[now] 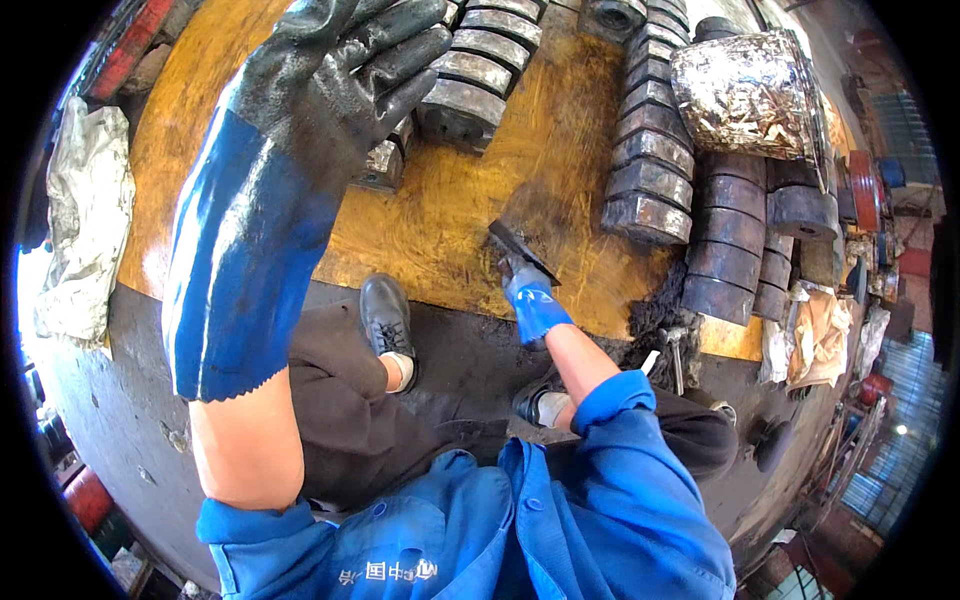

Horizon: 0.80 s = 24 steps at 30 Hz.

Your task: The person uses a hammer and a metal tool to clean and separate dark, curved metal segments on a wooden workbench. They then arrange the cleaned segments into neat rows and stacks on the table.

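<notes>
The right hand's [520, 280] gloved fingers are closed around a dark flat bar [522, 252], slanting over the near part of the yellow board [455, 240]; whether it touches the board I cannot tell. The left hand's [310, 95] fingers are stretched out and slightly parted, raised above the board's left part. The right forearm reaches forward and down across the board's near edge; the left is bent upright, its long blue glove hiding part of the board. A laced shoe [385, 315] meets that near edge. Toward the board's far edge lies a first row of metal rings [470, 70], partly behind the left glove; on its right part lie a second row [652, 160], a brown row [722, 235] and a shiny, mottled drum [745, 95]. A dark fibrous clump [655, 305] sits at the board's near right, and a crumpled pale sheet [88, 215] along its left edge.
</notes>
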Motion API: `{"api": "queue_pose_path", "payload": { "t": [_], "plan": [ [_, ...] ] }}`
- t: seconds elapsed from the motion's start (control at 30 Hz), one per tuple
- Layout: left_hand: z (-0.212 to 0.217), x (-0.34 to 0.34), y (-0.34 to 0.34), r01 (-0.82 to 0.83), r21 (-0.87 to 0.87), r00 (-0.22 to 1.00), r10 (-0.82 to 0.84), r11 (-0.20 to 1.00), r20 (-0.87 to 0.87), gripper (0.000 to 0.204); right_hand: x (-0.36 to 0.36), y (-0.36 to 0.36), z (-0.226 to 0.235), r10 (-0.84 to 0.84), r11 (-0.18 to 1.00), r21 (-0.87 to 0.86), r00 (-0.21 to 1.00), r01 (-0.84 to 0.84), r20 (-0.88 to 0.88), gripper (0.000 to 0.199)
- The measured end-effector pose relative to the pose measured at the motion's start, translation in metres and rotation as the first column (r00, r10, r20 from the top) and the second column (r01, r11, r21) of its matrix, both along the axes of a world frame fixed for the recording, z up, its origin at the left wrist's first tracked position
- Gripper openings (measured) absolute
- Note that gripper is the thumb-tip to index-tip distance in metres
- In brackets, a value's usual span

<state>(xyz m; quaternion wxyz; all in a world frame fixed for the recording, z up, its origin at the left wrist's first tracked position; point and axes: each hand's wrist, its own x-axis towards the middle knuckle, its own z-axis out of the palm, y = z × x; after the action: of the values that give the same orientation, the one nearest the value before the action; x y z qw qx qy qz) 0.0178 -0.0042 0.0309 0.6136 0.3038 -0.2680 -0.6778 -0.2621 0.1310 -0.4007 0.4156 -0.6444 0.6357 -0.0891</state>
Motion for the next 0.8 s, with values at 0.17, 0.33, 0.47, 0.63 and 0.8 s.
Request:
{"api": "queue_pose_path", "payload": {
  "t": [0.17,0.33,0.47,0.63,0.8],
  "plan": [
    [0.004,0.003,-0.005,-0.007,-0.020,1.000,0.008,1.000,0.022,0.056,-0.045,0.052,-0.010,0.497,0.867,0.170,0.833,-0.468,-0.243,0.030],
    [0.007,0.003,0.000,-0.012,-0.011,0.999,0.012,1.000,0.053,0.057,-0.071,0.045,-0.011,0.582,0.813,0.176,0.778,-0.555,-0.236,0.029],
    [0.010,0.000,0.005,-0.009,0.003,0.998,0.009,1.000,0.070,0.058,-0.050,0.016,0.009,0.542,0.840,0.170,0.793,-0.515,-0.279,0.028],
    [0.014,-0.004,0.004,-0.009,0.004,0.996,0.009,1.000,0.091,0.059,-0.043,-0.003,0.009,0.167,0.983,-0.019,0.932,-0.183,-0.323,0.031],
    [0.020,-0.007,0.012,0.000,0.026,0.994,-0.003,1.000,0.109,0.060,-0.097,0.000,-0.040,-0.501,0.848,-0.257,0.859,0.464,-0.102,0.020]
  ]
}}
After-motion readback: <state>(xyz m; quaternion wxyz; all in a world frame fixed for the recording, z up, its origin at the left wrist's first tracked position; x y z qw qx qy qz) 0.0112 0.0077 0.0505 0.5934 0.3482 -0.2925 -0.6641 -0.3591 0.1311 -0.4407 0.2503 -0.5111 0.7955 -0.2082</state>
